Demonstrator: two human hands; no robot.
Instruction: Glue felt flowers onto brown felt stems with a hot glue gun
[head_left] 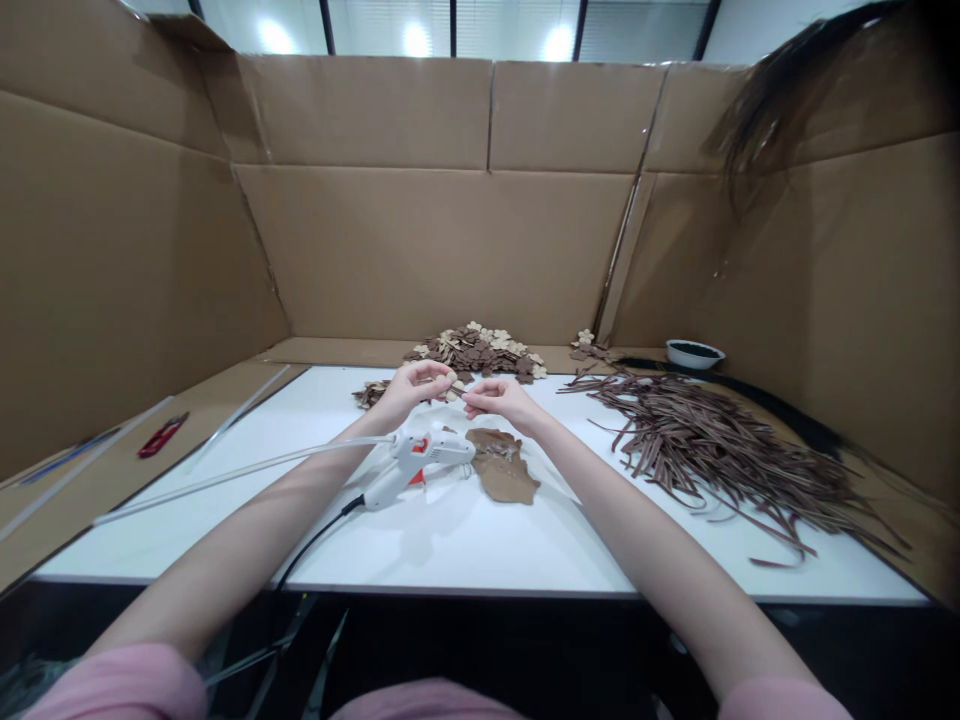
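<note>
On my feed, this looks like a craft workshop: glue gun [411,462], knife [163,436], heaped flowers [487,352], cardboard walls [420,245], table [465,560].

Pink sleeves [131,682], seemingly short or pushed up, leave forearms [247,545] bare.

Smooth plastic glue gun [405,470], its glue stick [247,477] translucent; smooth worktop [510,560] with a faint sheen; matt, creased cardboard walls [420,250]; matt, leather-like strips [720,440] and flower pieces [487,355]; a scrap [510,482], matt with a glossy smear
</note>
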